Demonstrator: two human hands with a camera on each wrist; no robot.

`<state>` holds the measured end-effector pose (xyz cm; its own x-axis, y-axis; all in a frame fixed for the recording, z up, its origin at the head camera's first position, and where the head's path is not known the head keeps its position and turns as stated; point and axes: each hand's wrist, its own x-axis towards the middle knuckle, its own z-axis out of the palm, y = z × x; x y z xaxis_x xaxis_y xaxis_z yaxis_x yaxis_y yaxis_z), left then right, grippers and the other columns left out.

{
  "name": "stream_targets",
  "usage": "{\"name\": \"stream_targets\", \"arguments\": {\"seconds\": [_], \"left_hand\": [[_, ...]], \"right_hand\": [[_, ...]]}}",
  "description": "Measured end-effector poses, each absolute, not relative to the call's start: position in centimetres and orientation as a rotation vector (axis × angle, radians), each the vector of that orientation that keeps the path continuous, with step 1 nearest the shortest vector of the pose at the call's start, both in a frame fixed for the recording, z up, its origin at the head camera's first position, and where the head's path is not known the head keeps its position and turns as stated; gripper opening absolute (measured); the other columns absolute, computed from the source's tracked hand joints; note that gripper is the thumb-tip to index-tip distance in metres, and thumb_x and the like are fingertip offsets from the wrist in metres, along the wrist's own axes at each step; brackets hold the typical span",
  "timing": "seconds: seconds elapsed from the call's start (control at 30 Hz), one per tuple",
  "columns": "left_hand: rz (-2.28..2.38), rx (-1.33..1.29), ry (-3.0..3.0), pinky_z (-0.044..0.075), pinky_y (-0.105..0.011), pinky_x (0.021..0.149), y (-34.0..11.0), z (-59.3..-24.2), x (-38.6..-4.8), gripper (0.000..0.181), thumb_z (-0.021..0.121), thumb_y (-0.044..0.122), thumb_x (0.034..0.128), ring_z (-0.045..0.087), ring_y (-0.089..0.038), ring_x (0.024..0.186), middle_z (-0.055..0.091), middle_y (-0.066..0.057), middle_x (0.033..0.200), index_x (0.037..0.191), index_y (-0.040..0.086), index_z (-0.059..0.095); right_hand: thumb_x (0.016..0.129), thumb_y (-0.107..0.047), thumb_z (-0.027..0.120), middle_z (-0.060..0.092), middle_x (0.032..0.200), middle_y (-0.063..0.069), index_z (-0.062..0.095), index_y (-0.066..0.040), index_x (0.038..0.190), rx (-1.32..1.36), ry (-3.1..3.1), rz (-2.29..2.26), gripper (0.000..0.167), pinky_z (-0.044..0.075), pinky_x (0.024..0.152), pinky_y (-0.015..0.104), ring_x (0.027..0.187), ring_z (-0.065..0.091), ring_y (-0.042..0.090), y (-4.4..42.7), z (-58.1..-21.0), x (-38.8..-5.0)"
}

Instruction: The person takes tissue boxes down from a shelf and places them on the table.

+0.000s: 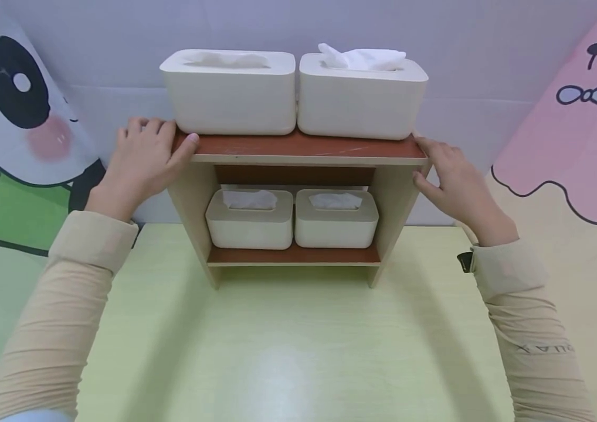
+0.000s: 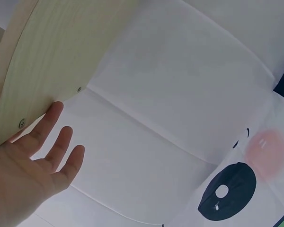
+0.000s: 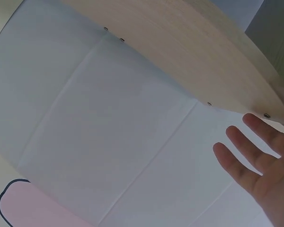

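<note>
A small two-tier wooden shelf (image 1: 309,149) with reddish-brown boards stands on the table. Two white tissue boxes, a left one (image 1: 232,99) and a right one (image 1: 362,102), sit side by side on its top. On the lower board are two more tissue boxes, one left (image 1: 250,228) and one right (image 1: 336,227). My left hand (image 1: 142,158) rests at the top left corner, thumb on the top board near the left box. At the top right corner my right hand (image 1: 454,184) touches the shelf. In both wrist views, the left hand (image 2: 33,165) and right hand (image 3: 270,165) have fingers spread beside the side panels.
The pale green table (image 1: 288,340) extends in front of the shelf. Behind it hangs a whitish sheet (image 1: 135,64). Cartoon prints flank it: a green and white figure (image 1: 61,140) on the left, a pink one (image 1: 567,140) on the right.
</note>
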<state>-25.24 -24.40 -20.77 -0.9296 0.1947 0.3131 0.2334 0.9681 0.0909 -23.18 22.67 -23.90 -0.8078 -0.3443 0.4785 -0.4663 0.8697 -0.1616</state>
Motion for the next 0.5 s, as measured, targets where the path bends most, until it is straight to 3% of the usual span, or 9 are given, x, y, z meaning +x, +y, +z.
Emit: {"name": "stream_targets", "arguments": {"seconds": [0.1,0.2,0.5], "left_hand": [[-0.18,-0.31,-2.792,0.014,-0.063,0.098,-24.4,-20.9,-25.2,0.07,0.018,0.053,0.0943,0.023,-0.051,0.124,0.038,-0.03,0.133,0.125,-0.006,0.041],[-0.182,-0.306,-2.782,0.014,-0.063,0.098,-24.4,-21.0,-25.2,0.069,0.018,0.053,0.0944,0.024,-0.051,0.124,0.038,-0.03,0.133,0.125,-0.005,0.041],[-0.21,-0.312,-2.764,0.016,-0.063,0.096,-24.4,-21.2,-25.1,0.067,0.019,0.052,0.0945,0.025,-0.05,0.122,0.038,-0.029,0.133,0.128,-0.003,0.04]], "right_hand": [[0.092,-0.03,0.047,0.038,0.142,0.017,0.026,-0.012,0.144,0.594,-2.626,0.414,0.059,0.031,0.097,0.058,0.125,0.036,0.043,22.6,-23.2,-22.6],[0.093,-0.036,0.045,0.034,0.144,0.017,0.023,-0.011,0.145,0.571,-2.644,0.418,0.061,0.03,0.095,0.061,0.126,0.034,0.043,22.4,-22.3,-22.1],[0.092,-0.036,0.045,0.03,0.146,0.018,0.021,-0.005,0.145,0.607,-2.567,0.368,0.065,0.021,0.105,0.056,0.126,0.029,0.048,21.6,-18.1,-22.6]]}}
